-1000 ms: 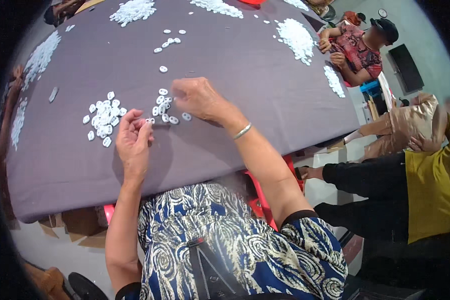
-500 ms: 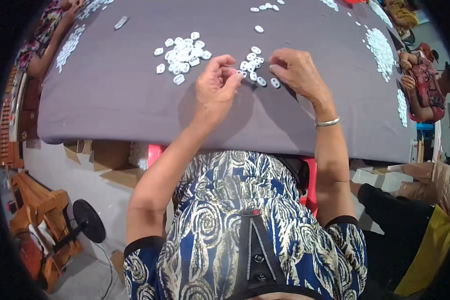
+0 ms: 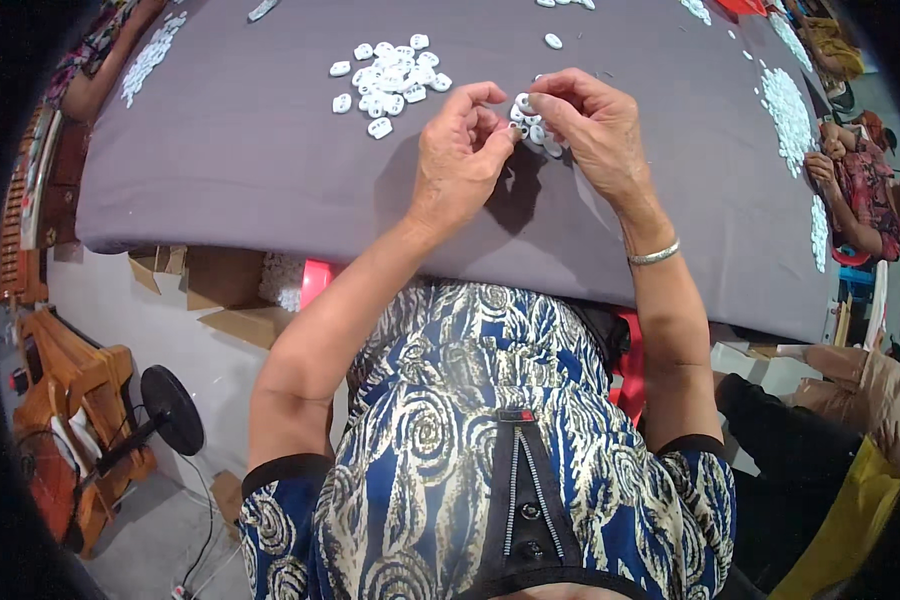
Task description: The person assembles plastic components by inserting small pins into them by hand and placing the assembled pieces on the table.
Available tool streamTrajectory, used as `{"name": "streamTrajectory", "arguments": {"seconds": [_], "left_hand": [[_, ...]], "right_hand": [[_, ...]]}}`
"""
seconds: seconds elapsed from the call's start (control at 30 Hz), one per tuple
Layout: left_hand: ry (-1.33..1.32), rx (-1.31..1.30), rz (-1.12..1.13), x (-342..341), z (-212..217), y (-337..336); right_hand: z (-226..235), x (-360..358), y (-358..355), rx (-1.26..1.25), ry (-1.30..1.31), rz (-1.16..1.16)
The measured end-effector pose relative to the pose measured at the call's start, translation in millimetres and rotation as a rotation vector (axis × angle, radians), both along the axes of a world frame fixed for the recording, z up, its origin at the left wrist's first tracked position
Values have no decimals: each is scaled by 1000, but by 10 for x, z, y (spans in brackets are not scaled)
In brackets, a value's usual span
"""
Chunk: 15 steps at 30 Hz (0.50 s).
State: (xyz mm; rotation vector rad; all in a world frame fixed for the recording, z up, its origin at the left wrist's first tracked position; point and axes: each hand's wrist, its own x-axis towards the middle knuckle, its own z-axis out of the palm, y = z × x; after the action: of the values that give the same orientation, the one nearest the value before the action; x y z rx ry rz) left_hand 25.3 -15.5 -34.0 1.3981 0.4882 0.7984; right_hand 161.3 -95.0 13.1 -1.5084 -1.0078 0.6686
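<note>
Small white oval pieces with dark marks lie in a loose cluster between my hands. My right hand reaches in from the right and pinches one white oval piece between thumb and index finger, just above the cluster. Beside it on the left, my left hand is closed at the fingertips on a small white piece, mostly hidden by the fingers. Its other fingers curl loosely. A larger heap of the same kind of pieces sits on the grey cloth to the left.
The grey cloth-covered table spreads before me. One stray piece lies beyond my hands. Long piles of white pieces line the right side, where a person's hands work. Another pile and another person's arm are at far left.
My right hand has moved left to the cluster and taken hold of a white oval piece. My hands have come closer together. The whole view has shifted slightly.
</note>
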Motion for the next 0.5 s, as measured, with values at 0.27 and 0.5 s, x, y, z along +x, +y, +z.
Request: {"name": "streamTrajectory", "arguments": {"seconds": [0.27,0.5], "left_hand": [[-5,6,-3,-10,-12,-9],[1,5,3,3,13,-14]], "right_hand": [[-67,31,-2,1,-76,7],[-52,63,-3,-22,-46,38]]}}
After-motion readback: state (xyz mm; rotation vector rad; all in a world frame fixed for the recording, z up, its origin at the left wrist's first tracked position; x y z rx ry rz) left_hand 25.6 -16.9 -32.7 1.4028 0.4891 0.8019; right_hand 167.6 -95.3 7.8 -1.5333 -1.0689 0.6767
